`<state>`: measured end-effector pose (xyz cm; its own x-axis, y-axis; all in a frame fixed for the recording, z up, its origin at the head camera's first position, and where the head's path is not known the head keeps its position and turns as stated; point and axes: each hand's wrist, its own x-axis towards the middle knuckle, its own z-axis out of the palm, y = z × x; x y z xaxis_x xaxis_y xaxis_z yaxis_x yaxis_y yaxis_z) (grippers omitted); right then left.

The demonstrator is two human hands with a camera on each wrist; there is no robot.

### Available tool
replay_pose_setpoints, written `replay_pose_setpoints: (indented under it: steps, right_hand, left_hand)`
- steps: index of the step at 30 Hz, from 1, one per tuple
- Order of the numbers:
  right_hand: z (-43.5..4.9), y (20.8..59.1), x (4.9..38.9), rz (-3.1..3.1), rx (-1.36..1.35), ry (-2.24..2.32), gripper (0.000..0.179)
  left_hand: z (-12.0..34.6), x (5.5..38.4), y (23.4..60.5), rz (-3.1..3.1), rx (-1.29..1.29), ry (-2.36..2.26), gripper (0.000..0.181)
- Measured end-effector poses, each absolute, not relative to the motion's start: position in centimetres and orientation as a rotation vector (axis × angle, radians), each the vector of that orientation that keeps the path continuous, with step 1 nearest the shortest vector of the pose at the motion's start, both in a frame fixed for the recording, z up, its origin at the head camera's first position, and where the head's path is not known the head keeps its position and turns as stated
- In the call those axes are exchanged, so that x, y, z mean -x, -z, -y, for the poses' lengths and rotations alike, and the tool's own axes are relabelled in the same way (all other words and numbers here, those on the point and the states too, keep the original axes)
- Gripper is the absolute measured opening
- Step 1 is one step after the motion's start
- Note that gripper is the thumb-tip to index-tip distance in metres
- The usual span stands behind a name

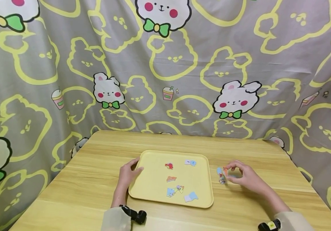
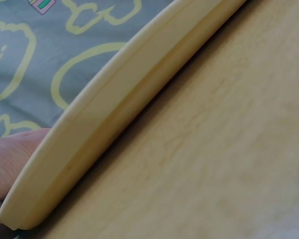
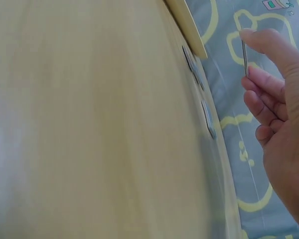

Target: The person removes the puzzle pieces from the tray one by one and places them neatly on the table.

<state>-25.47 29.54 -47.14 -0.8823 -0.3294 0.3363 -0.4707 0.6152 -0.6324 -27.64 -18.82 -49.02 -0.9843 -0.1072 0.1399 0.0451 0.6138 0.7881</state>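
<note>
My right hand [image 1: 244, 175] pinches a thin orange puzzle piece [image 1: 226, 171] between thumb and fingers, to the right of the tray. In the right wrist view this held piece [image 3: 245, 59] appears edge-on. Other pieces [image 1: 221, 180] lie on the table by those fingertips, and two flat pieces [image 3: 208, 119] show low on the tabletop. My left hand [image 1: 127, 175] rests at the left rim of a yellow tray [image 1: 151, 189], thumb over the edge. The left wrist view shows the tray's outer wall [image 2: 104, 114], with part of the hand behind it.
In the tray lie a red piece [image 1: 169, 166], an orange piece [image 1: 171, 178], a joined cluster [image 1: 171, 192] and pale blue-and-lilac pieces [image 1: 191, 196]. The wooden table [image 1: 76, 186] meets a grey patterned curtain [image 1: 182, 83] at the back and sides.
</note>
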Motion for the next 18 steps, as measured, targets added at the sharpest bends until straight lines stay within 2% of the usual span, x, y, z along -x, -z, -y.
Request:
replay_pose_setpoints:
  steps: [18]
  right_hand:
    - [-32.7,47.1,24.4,2.660,-0.602,-1.064,0.024]
  left_hand:
    - [18.9,27.6,49.0,2.654,-0.060,1.343,0.052]
